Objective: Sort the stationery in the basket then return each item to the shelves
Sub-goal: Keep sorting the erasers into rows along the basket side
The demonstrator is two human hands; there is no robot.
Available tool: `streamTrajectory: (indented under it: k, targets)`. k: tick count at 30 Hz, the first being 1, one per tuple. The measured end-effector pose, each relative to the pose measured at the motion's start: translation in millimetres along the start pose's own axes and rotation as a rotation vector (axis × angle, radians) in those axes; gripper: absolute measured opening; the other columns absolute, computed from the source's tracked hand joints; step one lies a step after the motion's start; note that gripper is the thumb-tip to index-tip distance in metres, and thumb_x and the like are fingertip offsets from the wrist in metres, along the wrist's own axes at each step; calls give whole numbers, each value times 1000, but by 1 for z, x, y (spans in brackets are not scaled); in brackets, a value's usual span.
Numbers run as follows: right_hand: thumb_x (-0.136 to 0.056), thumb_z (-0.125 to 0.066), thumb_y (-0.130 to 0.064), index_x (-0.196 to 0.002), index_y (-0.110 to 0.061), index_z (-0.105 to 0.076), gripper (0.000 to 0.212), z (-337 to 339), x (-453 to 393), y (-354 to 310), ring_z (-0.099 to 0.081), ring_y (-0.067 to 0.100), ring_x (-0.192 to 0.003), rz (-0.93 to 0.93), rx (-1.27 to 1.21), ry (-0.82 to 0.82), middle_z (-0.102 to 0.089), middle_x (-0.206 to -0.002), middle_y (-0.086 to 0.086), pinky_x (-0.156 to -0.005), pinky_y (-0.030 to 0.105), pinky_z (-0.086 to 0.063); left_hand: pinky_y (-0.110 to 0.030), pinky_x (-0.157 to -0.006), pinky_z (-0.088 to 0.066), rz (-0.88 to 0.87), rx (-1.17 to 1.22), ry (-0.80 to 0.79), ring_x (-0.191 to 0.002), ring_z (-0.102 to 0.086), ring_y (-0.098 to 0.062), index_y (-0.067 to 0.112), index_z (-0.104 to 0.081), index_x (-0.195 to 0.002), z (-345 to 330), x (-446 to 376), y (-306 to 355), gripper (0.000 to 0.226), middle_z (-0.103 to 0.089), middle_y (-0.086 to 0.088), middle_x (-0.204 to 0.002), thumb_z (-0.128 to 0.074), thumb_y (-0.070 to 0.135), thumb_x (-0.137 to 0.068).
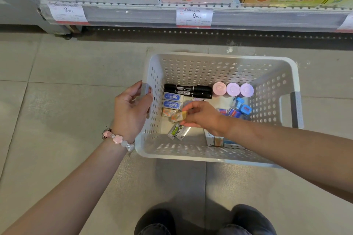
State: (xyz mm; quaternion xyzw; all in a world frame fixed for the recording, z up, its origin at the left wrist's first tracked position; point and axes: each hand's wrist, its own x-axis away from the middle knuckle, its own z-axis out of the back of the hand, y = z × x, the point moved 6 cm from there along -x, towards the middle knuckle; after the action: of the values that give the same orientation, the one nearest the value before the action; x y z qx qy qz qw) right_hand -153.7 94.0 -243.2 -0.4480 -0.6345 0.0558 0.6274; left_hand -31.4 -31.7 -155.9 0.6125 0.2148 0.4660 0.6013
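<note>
Black markers (188, 91) and pastel tubs (233, 89) crowd the basket (210, 59)

The basket (191, 68) is showing pale grey, dotted all over with round holes, its handles (296, 108) a darker grey. Inside, two markers (188, 91) are lying black beside one pink cap (219, 88) and two lilac caps (239, 89). Two erasers (172, 101) are wearing blue sleeves. The bracelet (116, 139) is showing pink and white beads. The floor (57, 82) is lying beige.
</note>
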Motion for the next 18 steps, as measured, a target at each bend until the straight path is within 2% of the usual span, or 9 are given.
streamTrajectory:
  k: [3,4,5,8,10,12,13,15,18]
  targets:
    - [-80,-68,3,-84,-11,-58,18,-3,-3,7,-65,15,-66,-58,74,23,-63,-85,9,-68,22,-58,-33,-61,-48,-4,-10,-7,-75,-59,-20,16,-67,-90,0,1,1,18,-66,15,-74,-56,2,-90]
    - [-79,-69,2,-85,-10,-59,17,-5,-4,7,-64,16,-67,-20,218,25,-62,-84,8,-68,22,-58,-32,-61,-48,-7,-7,-11,-75,-59,-20,14,-67,-89,0,1,2,17,-65,15,-74,-55,1,-90]
    - [-80,-67,2,-90,-9,-61,17,-8,-5,4,-62,16,-70,63,466,14,-59,-86,6,-69,23,-56,-32,-61,-48,-8,-4,-14,-75,-59,-20,13,-66,-89,0,1,2,17,-65,15,-73,-55,0,-90]
    - [-87,-59,-10,-123,-10,-56,37,-37,0,1,-55,21,-94,274,1139,-237,-56,-105,8,-78,23,-44,-35,-64,-49,-3,3,-12,-72,-60,-16,17,-66,-86,0,0,2,23,-66,16,-72,-54,-3,-89]
    - [-94,-48,-18,-140,-15,-39,47,-49,1,5,-52,29,-114,250,1433,-357,-53,-128,14,-89,29,-43,-37,-65,-49,-4,9,-14,-71,-60,-14,18,-66,-85,-1,0,1,26,-66,17,-70,-53,-4,-89]
    - [-97,-39,-20,-145,-16,-33,48,-53,2,6,-47,30,-123,222,1659,-401,-47,-138,13,-93,33,-42,-40,-64,-47,-13,7,-16,-73,-57,-22,18,-66,-84,-1,1,2,26,-65,15,-70,-53,-4,-89]
    - [-98,-37,-21,-143,-13,-37,46,-54,3,5,-49,31,-121,215,1712,-410,-49,-136,13,-90,34,-44,-41,-64,-46,-16,9,-16,-73,-56,-23,18,-66,-84,-1,0,2,26,-65,14,-71,-53,-4,-89]
    - [-97,-37,-20,-126,-3,-52,37,-49,6,1,-56,29,-106,194,1786,-391,-58,-118,13,-79,33,-46,-42,-64,-46,-17,13,-21,-74,-56,-24,18,-66,-84,0,0,2,27,-65,14,-71,-52,-4,-89]
    - [-94,-41,-13,-109,2,-61,30,-30,11,0,-51,23,-85,67,1848,-398,-57,-96,13,-71,28,-40,-42,-65,-45,-1,17,-37,-74,-56,-24,18,-66,-83,-2,2,4,28,-65,15,-71,-51,-5,-90]
